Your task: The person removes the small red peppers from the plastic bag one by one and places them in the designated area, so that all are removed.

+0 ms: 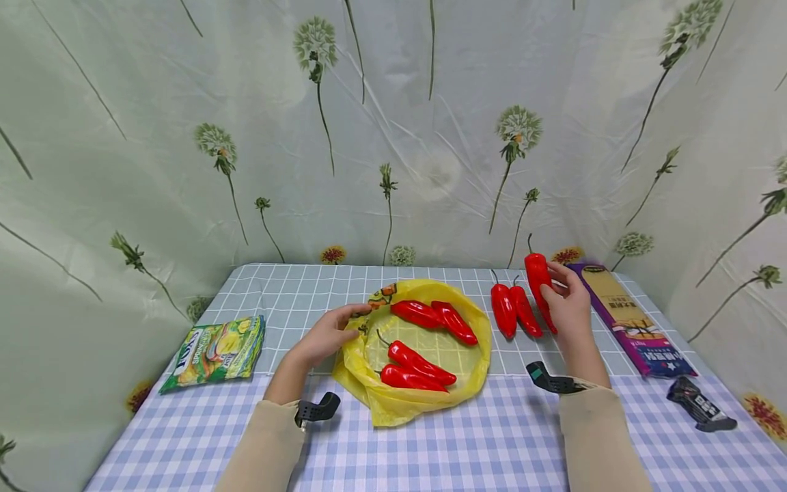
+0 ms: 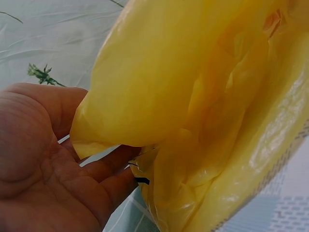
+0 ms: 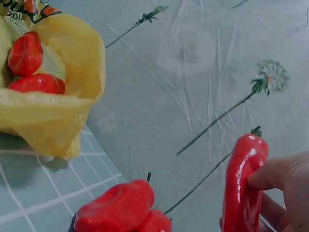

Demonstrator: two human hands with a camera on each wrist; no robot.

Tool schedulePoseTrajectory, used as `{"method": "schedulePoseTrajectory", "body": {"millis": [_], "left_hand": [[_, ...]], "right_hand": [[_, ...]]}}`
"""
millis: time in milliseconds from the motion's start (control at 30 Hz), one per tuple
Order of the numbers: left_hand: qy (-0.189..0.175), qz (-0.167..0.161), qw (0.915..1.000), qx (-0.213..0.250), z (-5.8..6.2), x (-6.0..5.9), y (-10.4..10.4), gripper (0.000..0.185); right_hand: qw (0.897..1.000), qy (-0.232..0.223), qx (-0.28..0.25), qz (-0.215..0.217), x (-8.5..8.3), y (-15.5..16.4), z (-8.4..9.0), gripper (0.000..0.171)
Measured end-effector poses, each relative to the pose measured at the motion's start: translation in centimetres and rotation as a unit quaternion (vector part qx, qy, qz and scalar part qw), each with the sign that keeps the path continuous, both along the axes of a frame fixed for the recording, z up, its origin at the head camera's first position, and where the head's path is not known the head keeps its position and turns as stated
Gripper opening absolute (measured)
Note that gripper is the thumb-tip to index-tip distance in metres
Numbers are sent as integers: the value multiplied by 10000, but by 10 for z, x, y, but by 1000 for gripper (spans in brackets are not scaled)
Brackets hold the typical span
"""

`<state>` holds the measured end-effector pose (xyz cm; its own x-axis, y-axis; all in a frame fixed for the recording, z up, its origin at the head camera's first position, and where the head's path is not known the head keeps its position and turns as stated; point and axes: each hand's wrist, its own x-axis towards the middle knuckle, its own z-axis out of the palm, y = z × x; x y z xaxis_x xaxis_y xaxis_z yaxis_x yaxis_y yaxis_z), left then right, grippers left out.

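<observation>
Upright, red pepper [image 1: 538,280], stem topmost.

A table [image 1: 430,451] is covered by a checked cloth, blue and white on the near part and grey-green with white lines on the far part. Near the middle, a yellow plastic bag [image 1: 399,403] is spread open on the cloth, with four red peppers [image 1: 418,365] lying inside it. Just right of the bag, two more red peppers [image 1: 513,311] are laid side by side, touching. At the left edge a green snack packet [image 1: 215,350] is seen. Along the right side a long purple box [image 1: 633,321] is placed, and near it, closer in, a small dark packet [image 1: 701,404].
</observation>
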<state>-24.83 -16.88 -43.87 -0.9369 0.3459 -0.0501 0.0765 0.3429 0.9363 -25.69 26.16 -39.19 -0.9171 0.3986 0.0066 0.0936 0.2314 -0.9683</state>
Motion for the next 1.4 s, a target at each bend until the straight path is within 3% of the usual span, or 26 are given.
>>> {"method": "schedulePoseTrajectory", "body": {"millis": [233,467,700,1100,1400], "left_hand": [[63,-14,10000,-13,-1,-1,0,52],[41,-23,10000,19,-1,-1,1,53],[1,7,10000,19,0,-1,1,52],[13,-10,10000,-13,-1,1,0,52],[60,-11,10000,9,0,1,1,52]], "right_hand": [[9975,-198,-411,-546,-4,11,-10,51],[9882,-215,-942,-1186,-8,19,-17,46],[9834,-104,-830,-1612,-10,28,-29,45],[9841,-548,-620,-1574,-9,39,-47,56],[9884,-809,-19,-1283,-7,44,-57,57]]}}
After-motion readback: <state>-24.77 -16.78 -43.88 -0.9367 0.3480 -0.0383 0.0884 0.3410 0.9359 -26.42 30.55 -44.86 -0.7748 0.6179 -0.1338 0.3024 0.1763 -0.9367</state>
